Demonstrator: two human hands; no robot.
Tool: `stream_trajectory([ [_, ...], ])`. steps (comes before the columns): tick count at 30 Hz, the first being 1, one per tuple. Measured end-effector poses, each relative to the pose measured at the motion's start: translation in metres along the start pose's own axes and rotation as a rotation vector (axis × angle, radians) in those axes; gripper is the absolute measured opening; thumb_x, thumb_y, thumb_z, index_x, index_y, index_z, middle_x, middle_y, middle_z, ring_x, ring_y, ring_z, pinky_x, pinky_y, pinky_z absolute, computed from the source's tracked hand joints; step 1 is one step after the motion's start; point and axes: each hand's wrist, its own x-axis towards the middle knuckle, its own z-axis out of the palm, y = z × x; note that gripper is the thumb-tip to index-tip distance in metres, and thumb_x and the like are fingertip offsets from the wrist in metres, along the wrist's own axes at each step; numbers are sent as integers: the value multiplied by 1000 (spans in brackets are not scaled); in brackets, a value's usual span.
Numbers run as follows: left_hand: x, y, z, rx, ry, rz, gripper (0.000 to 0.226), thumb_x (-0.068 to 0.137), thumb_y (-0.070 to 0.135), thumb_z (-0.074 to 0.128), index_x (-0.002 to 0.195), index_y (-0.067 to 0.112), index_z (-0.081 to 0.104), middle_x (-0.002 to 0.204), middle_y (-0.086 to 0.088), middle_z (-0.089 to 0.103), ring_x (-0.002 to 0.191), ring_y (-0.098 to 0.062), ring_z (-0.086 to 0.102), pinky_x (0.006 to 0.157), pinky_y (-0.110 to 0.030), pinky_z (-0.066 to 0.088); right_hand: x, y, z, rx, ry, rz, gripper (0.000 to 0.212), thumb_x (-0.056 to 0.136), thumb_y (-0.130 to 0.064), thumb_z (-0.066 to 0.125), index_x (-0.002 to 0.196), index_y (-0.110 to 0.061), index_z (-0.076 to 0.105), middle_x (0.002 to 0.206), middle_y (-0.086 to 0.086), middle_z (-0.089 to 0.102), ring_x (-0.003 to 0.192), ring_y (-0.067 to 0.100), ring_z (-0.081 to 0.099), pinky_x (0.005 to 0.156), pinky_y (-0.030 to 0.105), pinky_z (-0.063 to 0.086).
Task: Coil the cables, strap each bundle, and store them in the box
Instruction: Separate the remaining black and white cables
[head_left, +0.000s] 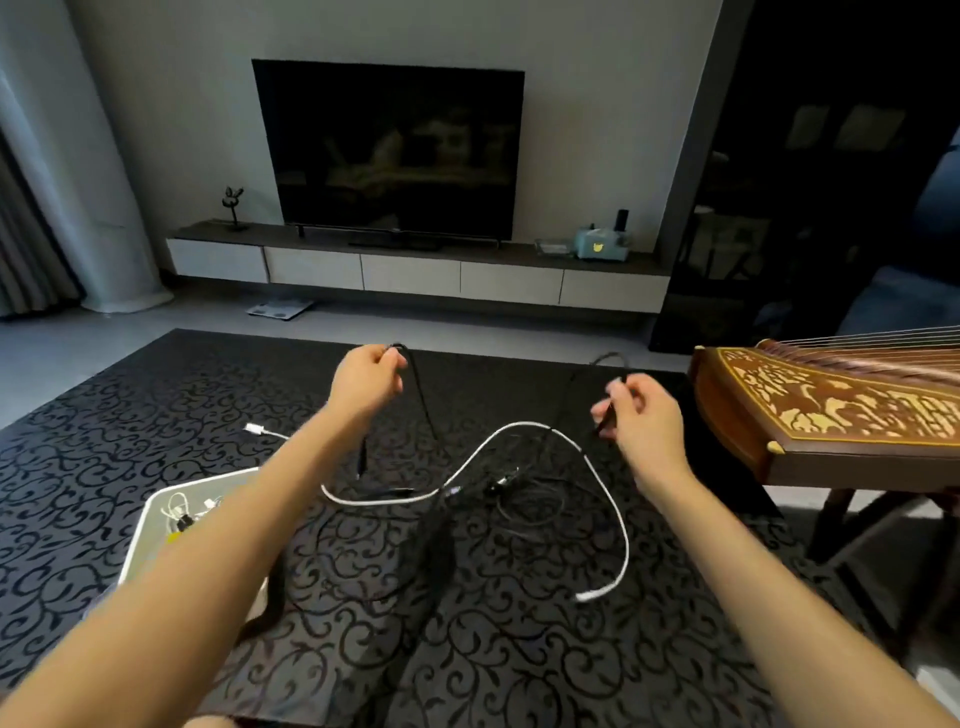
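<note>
My left hand (363, 382) pinches a black cable (423, 402) raised above the dark patterned rug; one end with a plug dangles below it. My right hand (641, 418) grips the same black cable near its other end, where it loops up behind my fingers. A white cable (618, 519) lies in a long wavy curve on the rug between my arms. Another thin black cable (524, 501) lies loosely coiled under it. The white box (143, 535) sits at lower left, partly behind my left forearm, with several small white cables inside.
A wooden zither (831, 410) on a stand occupies the right side. Black straps (441, 556) lie on the rug (130, 415) near the centre. A TV (389, 150) and low cabinet (415, 270) stand against the far wall.
</note>
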Motion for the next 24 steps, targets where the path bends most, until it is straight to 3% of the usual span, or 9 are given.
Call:
stream_trajectory([
  [2,8,3,0,-83,-7,-79,33,98,8,37,71,8,57,59,-6,51,50,-16,43,50,-25,34,20,-56,-3,81,-104,-75,18,101,-12,41,87,-7,52,68,9,62,61,17,59,54,22,52],
  [5,15,1,7,-203,50,-174,27,99,7,33,89,1,57,61,-6,48,52,-15,41,48,-22,31,43,-134,-3,103,-207,-197,21,102,-15,38,87,-14,53,68,7,61,57,13,59,59,27,57],
  [9,29,-1,12,-374,140,-270,32,101,11,33,116,-9,54,70,-9,53,59,-16,48,53,-23,37,69,-224,-17,208,-129,-341,22,102,-15,38,86,-18,53,63,0,51,49,5,45,47,17,41],
  [11,32,4,15,-262,46,-268,40,103,17,34,136,-4,42,101,-19,60,87,-26,59,71,-30,45,77,-256,-26,267,-111,-419,23,102,-13,38,86,-18,54,63,-2,49,49,3,43,46,16,35],
  [13,29,12,19,102,-56,-191,55,100,25,43,148,5,25,142,-20,42,124,-33,46,89,-34,39,82,-274,-33,334,-149,-455,23,102,-13,38,87,-17,54,63,-2,47,47,2,41,47,18,32],
  [15,18,32,22,126,-92,-32,63,96,34,51,150,15,24,152,-12,31,135,-30,36,101,-37,35,78,-281,-37,385,-240,-442,22,102,-12,37,87,-15,53,61,-2,45,46,4,38,47,20,30],
  [18,-14,74,28,-315,-398,112,51,90,56,38,134,32,45,144,3,46,133,-17,41,111,-38,29,68,-276,-38,435,-366,-382,20,102,-14,38,90,-13,53,60,-1,46,48,8,37,49,22,31],
  [21,-60,98,48,-330,-757,206,55,93,58,23,121,26,58,115,3,67,113,-13,59,102,-31,40,62,-271,-41,502,-388,-349,20,102,-14,37,91,-11,53,60,0,46,51,10,37,51,24,31],
  [24,-88,82,67,-304,-891,175,45,96,41,42,111,4,64,84,-7,68,91,-22,64,90,-23,48,62,-265,-57,584,-315,-323,22,103,-13,36,88,-12,53,55,-3,46,49,9,35,50,23,30],
])
